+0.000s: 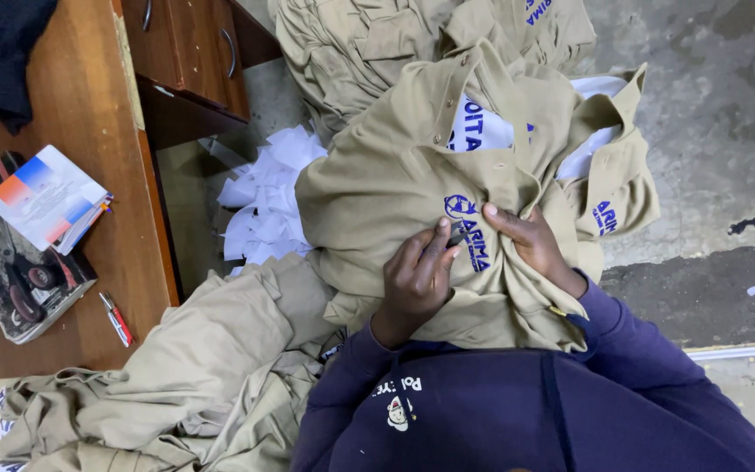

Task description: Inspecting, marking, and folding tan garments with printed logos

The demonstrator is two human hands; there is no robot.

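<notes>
The fingers (437, 246) of the left hand (414, 281) were drawn together, pinched on a small dark tool pressed against the blue embroidered logo (467, 229) on the chest of a khaki shirt (377, 183); what the tool was could not be told. The right hand (530, 240) lay just beside it, on the other side of the logo, its fingers (502, 214) bunched and clamped on a fold of the cloth. The logo sat between the two hands, touching both, its long axis running down from the collar side toward the person's lap, and the left hand was the one directly upon it.

The shirt was draped over the lap of the person, who wore a dark blue sweatshirt (517, 411). Beyond it lay a pile of like khaki shirts (369, 44), and more khaki cloth (211, 367) was heaped on the floor to the left. White paper scraps (264, 201) lay between that heap and a wooden desk (89, 114), which carried a booklet (45, 197) and a red pen (116, 319).
</notes>
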